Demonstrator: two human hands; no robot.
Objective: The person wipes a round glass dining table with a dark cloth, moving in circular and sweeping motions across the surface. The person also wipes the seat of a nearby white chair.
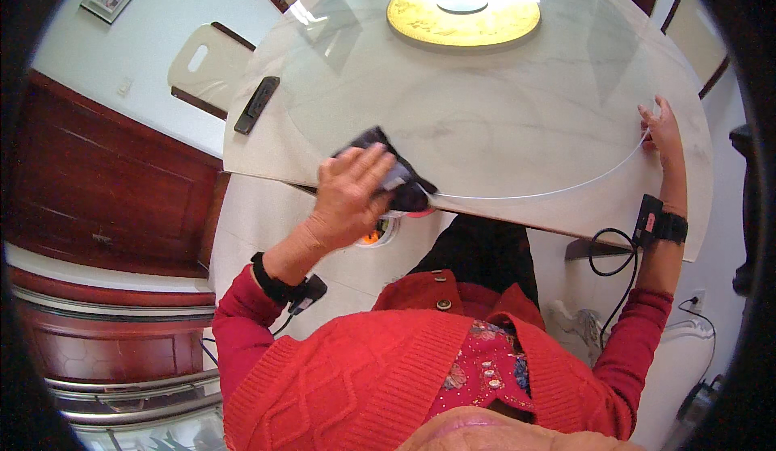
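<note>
My left hand point(349, 195) presses a dark cloth point(398, 178) flat against the near edge of a round glass turntable point(517, 103) that lies on a pale marble table point(267, 148). My right hand point(664, 132) rests on the glass rim at the right, fingertips on its edge. Both wrists carry black bands with cables.
A round gold base point(462, 19) with a bright white object stands at the glass's centre. A black remote point(257, 104) lies on the table's left part. A cream chair point(206, 67) is at the left, another chair point(700, 39) at the right. Dark wood cabinets point(105, 184) line the left.
</note>
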